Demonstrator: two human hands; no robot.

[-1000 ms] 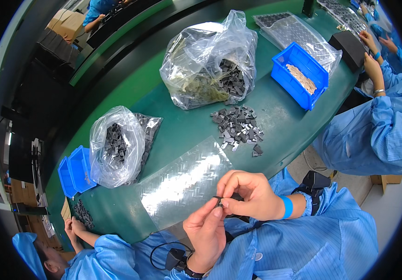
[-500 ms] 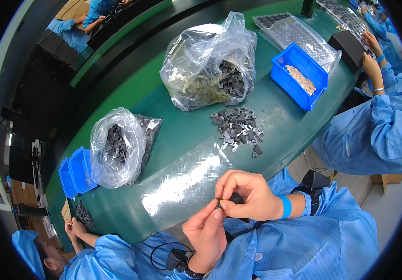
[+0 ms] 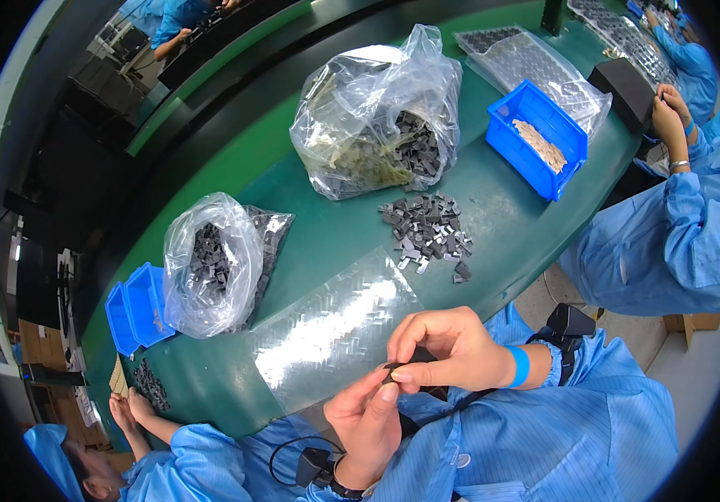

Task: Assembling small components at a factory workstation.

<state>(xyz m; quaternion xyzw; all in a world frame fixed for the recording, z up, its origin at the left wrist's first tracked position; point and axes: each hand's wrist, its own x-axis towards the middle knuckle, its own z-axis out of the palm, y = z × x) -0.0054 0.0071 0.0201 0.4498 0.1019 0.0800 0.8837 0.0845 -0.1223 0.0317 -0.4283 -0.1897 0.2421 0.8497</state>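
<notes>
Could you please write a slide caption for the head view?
Left hand and right hand pinch a small dark part at a green table bearing a clear sheet and dark pieces.

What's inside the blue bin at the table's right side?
A heap of small, flat-looking beige pieces lies in the blue bin. The heap covers part of the bottom; whatever is beneath can't be seen.

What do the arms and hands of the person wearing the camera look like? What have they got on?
Both hands are bare, with no gloves. The right sleeve is blue with thin stripes. A bright blue band circles the right wrist. Each arm wears a black box, and a thin black cable loops beside the left one.
</notes>
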